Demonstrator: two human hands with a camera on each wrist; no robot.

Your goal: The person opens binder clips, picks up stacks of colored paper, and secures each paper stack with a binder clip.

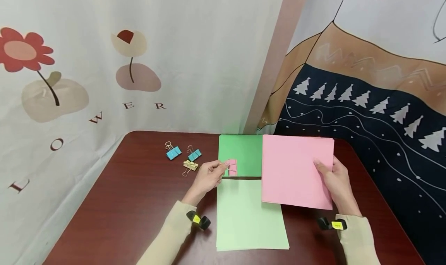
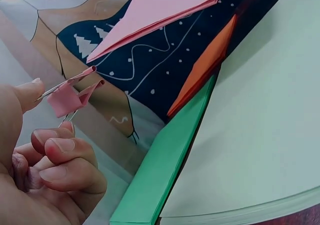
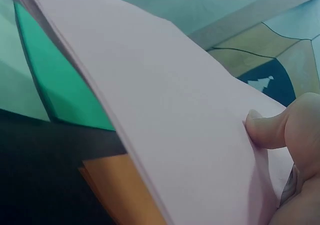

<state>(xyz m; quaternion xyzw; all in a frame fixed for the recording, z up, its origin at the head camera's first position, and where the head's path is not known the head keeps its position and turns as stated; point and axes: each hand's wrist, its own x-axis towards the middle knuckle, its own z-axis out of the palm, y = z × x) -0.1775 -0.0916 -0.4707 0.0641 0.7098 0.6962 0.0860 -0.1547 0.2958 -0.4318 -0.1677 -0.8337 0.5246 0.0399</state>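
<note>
Cream sleeves point(image 1: 167, 234) with black wrist cameras point(image 1: 198, 220) reach in from the near side. Thumb and fingertips of the left hand point(image 1: 208, 176) pinch a pink binder clip point(image 1: 232, 167) by its wire handles, its lips parted, above the left part of a green paper stack point(image 1: 244, 148). To the right, the right hand point(image 1: 337, 181) grips a raised pink paper stack point(image 1: 296, 172) by its right edge, thumb on top. Below that, the right wrist view shows orange paper point(image 3: 120, 185). Pale green sheets point(image 1: 249, 214) lie on the near side of the green stack. Farther left on the table point(image 1: 139, 203) sit two blue clips point(image 1: 173, 152) and a yellow clip point(image 1: 190, 165).
</note>
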